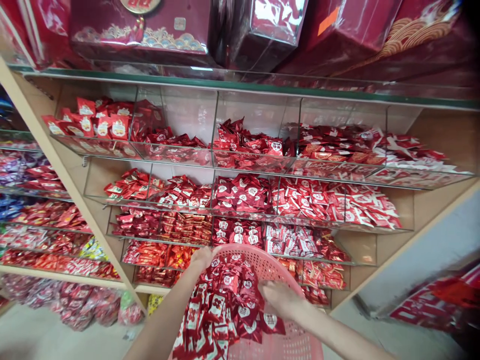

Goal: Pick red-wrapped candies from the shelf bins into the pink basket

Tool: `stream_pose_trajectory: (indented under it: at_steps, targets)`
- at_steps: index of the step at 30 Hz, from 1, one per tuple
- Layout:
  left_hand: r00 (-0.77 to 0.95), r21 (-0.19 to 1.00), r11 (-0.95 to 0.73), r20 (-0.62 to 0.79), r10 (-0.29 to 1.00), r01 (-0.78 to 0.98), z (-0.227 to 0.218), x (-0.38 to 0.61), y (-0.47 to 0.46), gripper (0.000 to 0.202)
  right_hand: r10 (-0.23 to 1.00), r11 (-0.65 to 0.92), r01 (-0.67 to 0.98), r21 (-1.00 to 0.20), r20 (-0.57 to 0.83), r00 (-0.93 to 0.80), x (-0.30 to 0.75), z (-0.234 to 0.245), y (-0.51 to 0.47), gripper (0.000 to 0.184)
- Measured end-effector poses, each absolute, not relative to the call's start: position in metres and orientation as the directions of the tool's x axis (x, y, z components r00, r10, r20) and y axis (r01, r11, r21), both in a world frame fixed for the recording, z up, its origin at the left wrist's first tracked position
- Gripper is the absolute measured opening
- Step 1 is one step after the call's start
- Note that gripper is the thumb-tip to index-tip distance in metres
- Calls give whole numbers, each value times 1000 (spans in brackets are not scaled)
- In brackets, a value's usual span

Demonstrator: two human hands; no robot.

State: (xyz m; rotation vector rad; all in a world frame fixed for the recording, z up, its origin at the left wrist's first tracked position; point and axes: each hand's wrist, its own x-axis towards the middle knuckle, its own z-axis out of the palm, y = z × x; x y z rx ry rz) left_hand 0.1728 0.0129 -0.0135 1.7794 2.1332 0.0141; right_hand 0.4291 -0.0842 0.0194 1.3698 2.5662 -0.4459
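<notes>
A pink plastic basket point(262, 255) with holes in its wall is in front of me, tilted toward my view. Inside lies a heap of small red wrapped packets point(225, 300), some dark red with white round labels, others with white and red patterns. My left hand point(201, 257) is closed on the basket's far left rim. Over the right side of the heap is my right hand point(280, 299), smeared by motion. Its fingers reach the dark red packets, and whether they grip any cannot be made out.
A wooden shelf unit point(397, 210) with clear-walled bins of red packets point(243, 192) stands ahead. Above it, a glass shelf edge point(240, 87) carries large dark red gift boxes point(142, 30). Bagged packets point(78, 305) lie low at left. Red packaging point(438, 300) is at lower right.
</notes>
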Motion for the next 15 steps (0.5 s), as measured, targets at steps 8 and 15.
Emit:
stream_pose_trajectory:
  at_steps: [8,15]
  targets:
    - [-114,257,180,-252,961,949,-14,172,14,83,778,616,752,-236,330,-534,399,149,-19,11]
    - [-119,261,189,-260,958,947,-15,171,14,86,752,625,712,-319,489,-442,363,171,47,35]
